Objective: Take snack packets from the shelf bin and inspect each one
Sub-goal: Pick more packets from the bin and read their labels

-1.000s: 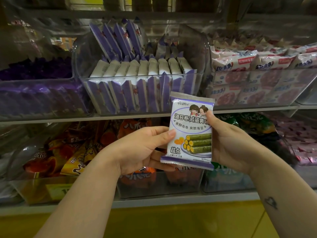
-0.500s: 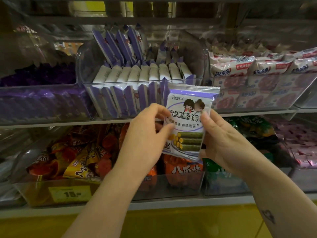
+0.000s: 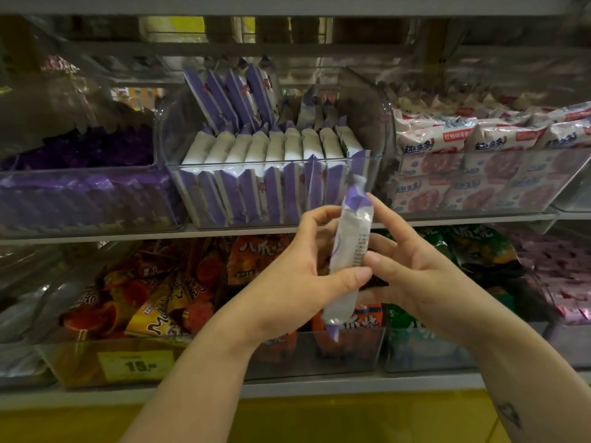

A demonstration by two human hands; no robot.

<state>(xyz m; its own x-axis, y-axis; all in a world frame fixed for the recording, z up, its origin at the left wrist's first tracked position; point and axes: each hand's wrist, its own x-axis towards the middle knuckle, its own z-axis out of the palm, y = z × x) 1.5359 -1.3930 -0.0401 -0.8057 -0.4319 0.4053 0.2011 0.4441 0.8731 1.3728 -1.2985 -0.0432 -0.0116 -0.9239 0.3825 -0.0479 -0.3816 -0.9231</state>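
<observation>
You hold 1 snack packet upright and edge-on to the camera, in front of the shelf rather than in any bin, so only its thin white side and purple ends show. Your left hand pinches it low down, thumb pressed across its near edge and the other fingers curled behind. Your right hand meets it from the other side, fingertips touching its upper and middle part, the fingers loosely spread. The packet's top reaches up in front of the clear shelf bin, which is packed with matching purple-and-white packets standing in rows. To the right of that bin sits another clear bin of pink-and-white packs; to the left, a bin of dark purple packs. On the shelf below lie orange and yellow bags behind a yellow price tag reading 15, with green bags to the right.
</observation>
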